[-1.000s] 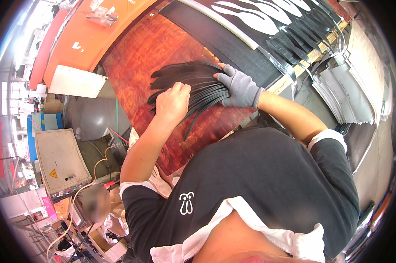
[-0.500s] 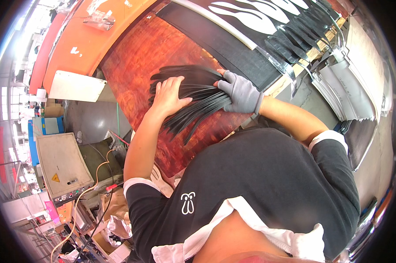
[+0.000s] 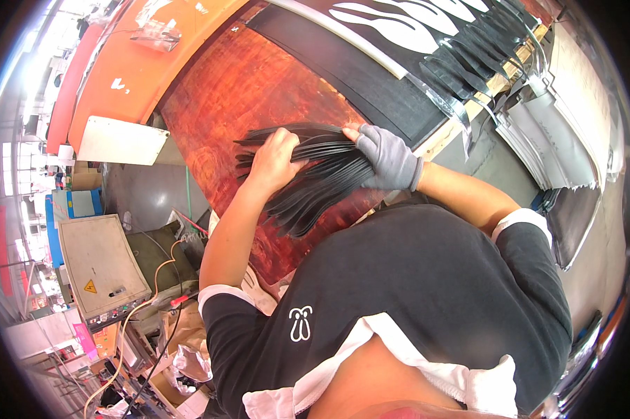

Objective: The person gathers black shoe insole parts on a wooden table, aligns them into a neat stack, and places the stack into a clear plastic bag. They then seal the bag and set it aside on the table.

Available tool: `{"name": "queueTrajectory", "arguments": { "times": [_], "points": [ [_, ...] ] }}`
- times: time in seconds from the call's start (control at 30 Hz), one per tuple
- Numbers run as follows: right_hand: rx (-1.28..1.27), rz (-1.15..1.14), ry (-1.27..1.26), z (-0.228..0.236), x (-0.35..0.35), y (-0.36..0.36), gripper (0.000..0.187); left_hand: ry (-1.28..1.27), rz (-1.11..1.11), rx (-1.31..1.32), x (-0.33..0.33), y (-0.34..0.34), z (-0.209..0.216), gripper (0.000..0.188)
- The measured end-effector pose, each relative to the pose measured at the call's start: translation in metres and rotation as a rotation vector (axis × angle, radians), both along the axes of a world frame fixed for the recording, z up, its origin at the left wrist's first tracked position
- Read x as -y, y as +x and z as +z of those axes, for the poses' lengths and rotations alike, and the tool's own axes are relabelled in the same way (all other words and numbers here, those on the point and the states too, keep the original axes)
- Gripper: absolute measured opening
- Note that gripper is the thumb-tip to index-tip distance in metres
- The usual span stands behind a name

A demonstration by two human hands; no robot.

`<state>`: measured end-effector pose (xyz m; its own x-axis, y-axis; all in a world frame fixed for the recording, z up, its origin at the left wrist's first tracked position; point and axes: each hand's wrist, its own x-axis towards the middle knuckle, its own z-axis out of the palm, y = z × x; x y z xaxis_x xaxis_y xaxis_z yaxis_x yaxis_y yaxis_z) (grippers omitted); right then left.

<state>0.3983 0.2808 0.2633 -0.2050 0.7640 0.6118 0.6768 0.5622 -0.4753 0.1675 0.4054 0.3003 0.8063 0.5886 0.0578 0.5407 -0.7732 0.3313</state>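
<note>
a fanned stack of thin black curved strips lies on the reddish-brown wooden board, near its lower edge. the bare left hand rests on top of the stack, fingers curled over the strips. the right hand, in a grey knitted glove, grips the stack at its right end. beyond the board's far edge lies a black mat with white shapes. left of the board stands a beige metal box.

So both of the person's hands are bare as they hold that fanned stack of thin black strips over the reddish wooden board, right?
Not quite. The head view shows the right hand in a grey glove; only the left hand is bare. Both do hold the fanned stack of thin black strips over the reddish wooden board.
</note>
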Motion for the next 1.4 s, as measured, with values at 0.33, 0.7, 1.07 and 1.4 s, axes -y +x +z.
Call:
{"name": "queueTrajectory", "arguments": {
  "times": [0.33, 0.7, 1.07, 1.4],
  "points": [
    [0.276, -0.117, -0.084, 0.007, -0.015, 0.01, 0.087, 0.275, -0.035, 0.171, 0.011, 0.01, -0.005, 0.047],
    [0.162, -0.09, -0.199, 0.008, -0.02, 0.007, 0.075, -0.118, -0.046, 0.17, 0.019, 0.021, -0.011, 0.091],
    [-0.161, -0.038, -0.26, 0.005, -0.039, 0.033, 0.081, 0.156, 0.209, -0.142, 0.055, 0.02, -0.001, 0.101],
    [-0.82, -0.178, -0.624, -0.014, -0.032, 0.024, 0.048, 0.066, 0.116, -0.03, 0.042, 0.022, -0.005, 0.085]
  ]
}}
